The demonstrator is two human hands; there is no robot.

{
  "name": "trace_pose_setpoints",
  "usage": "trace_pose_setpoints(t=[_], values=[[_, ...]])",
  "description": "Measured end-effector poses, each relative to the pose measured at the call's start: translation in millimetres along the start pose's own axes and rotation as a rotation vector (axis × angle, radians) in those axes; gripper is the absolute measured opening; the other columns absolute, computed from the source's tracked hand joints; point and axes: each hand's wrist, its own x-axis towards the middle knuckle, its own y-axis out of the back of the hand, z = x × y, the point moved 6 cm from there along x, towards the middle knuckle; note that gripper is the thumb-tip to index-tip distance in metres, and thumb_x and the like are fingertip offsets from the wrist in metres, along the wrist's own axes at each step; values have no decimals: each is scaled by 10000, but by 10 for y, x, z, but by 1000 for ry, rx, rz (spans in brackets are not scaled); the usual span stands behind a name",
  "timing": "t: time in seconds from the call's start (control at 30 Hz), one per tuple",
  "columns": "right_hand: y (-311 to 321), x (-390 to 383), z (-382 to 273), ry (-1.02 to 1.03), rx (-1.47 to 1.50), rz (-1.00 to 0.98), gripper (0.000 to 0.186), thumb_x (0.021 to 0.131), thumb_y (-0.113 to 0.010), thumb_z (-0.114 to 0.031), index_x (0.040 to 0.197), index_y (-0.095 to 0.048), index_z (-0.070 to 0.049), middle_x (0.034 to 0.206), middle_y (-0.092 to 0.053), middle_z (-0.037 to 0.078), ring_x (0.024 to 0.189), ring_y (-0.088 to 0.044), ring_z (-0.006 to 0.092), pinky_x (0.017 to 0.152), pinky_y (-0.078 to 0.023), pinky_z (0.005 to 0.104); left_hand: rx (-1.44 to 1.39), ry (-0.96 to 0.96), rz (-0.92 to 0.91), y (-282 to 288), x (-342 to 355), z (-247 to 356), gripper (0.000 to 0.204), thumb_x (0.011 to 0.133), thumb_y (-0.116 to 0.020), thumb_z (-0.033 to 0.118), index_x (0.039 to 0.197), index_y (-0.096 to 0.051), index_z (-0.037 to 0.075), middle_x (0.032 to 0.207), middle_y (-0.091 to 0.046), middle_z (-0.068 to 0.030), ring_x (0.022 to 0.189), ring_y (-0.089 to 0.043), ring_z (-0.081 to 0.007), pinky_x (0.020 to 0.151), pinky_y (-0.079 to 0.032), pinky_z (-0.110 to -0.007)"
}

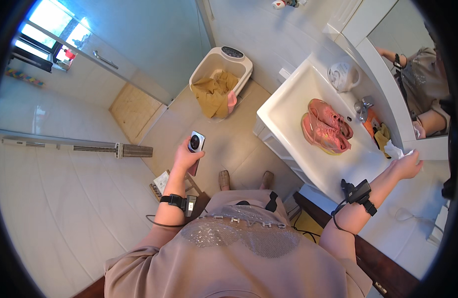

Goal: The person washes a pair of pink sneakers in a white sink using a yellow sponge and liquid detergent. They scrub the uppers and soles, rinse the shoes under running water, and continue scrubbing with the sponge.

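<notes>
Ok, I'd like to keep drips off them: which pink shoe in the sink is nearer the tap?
The upper shoe in the picture; the other shoe sits lower in view, farther from the tap.

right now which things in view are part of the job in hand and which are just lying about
In use, judging by the hands:
- phone, in the left hand
- white tissue-like piece, in the right hand

Lying about, not held:
- pink shoes in the white sink
- tan clothing in the pale tub
- white jug
</notes>
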Motion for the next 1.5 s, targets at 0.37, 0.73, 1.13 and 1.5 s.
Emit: trace_pose_setpoints(t=[0.37, 0.73, 1.13, 1.5], values=[[613, -924, -377, 159, -50, 76, 524, 843, -587, -125, 1319, -558, 91, 1041, -682, 146, 842, -597, 194, 776, -482, 311, -124, -66, -102, 185, 425, -308, 898, 599, -823, 221, 1400, -488, -7, 1098, -687, -121, 990, -661, -210, 884, -524, -336], [1143, -2068, -534, 226, -2, -25, 319, 931, -676, -185, 1170, -661, 25, 737, -577, 0, 663, -512, 106, 632, -459, 285, -119, -128, -148, 276, 489, -291, 845, 594, -832, 188, 1354, -522, -13, 1072, -684, -108, 971, -653, -205, 870, -524, -333], [211, -3337, -894, 862, 109, -682, 516, 699, -807, -299, 1077, -713, 39, 567, -545, 68, 437, -504, 206, 447, -410, 323, -73, -161, -112, 352, 387, -548, 813, 595, -839, 209, 1311, -540, -32, 1049, -682, -125, 937, -653, -220, 840, -528, -354], [-228, -3572, -737, 771, 121, -995, 642, 726, -826, -335, 1276, -639, -61, 640, -631, 67, 499, -603, 227, 499, -482, 335, 189, -233, -123, 30, 191, -104, 891, 545, -843, 316, 1329, -553, 9, 1111, -691, -216, 1048, -675, -332, 899, -535, -417]])
